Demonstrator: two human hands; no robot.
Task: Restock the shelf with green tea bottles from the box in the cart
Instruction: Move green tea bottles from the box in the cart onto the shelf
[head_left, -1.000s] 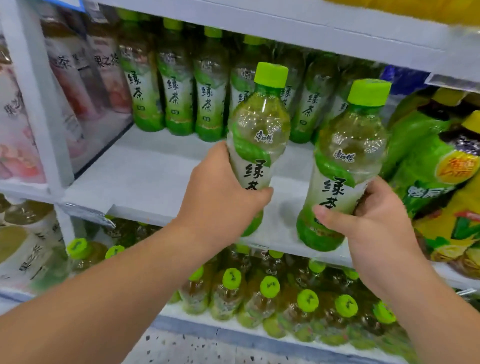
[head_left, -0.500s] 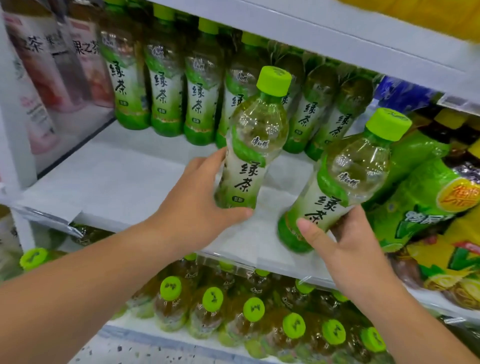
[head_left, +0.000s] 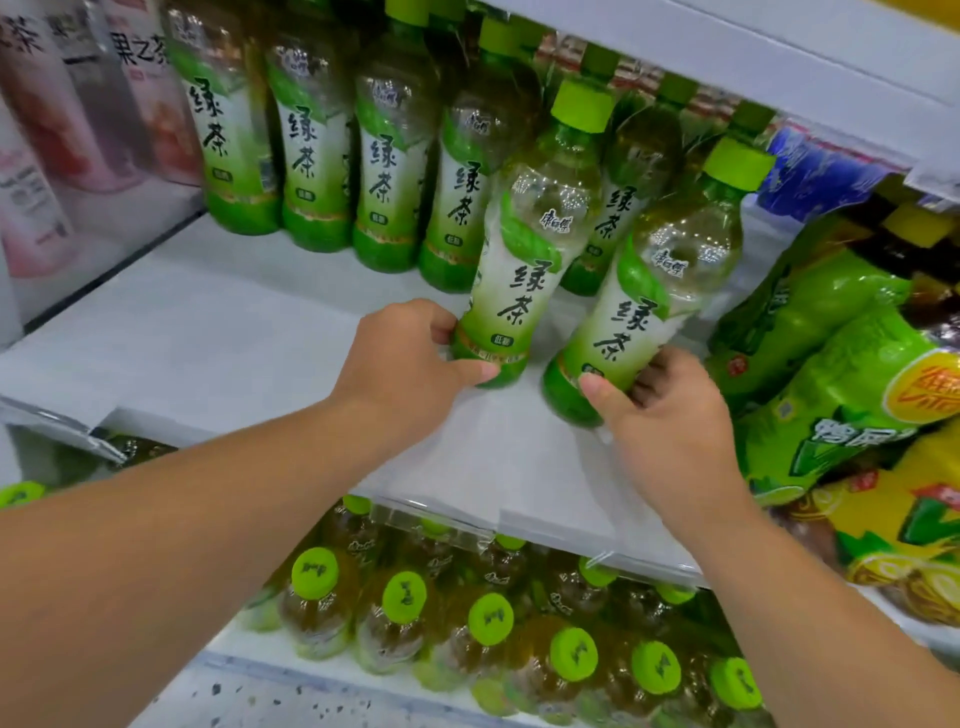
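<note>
1. The left hand (head_left: 410, 358) grasps the first green tea bottle (head_left: 524, 244) at its lowest part; the thumb and the fingers are curled round the green base.
2. This bottle stands almost upright with the cap on top and leans a little to the right, over the white shelf (head_left: 208, 332).
3. The right hand (head_left: 670, 415) grasps the second green tea bottle (head_left: 649, 291) also near the base, with the thumb across the front of the label.
4. The second bottle tilts more strongly to the right and is just beside the first one.
5. Both bases are very low at the shelf surface; whether they rest on it, I cannot tell.
6. Behind the two bottles, a back row (head_left: 311, 156) of the same green tea stands upright at the rear of the shelf.
7. On the left are pink-labelled bottles (head_left: 41, 156); on the right, large green and yellow bottles (head_left: 841, 374) lean toward the shelf.
8. Under the shelf, green-capped bottles (head_left: 405, 597) stand close together.
</note>
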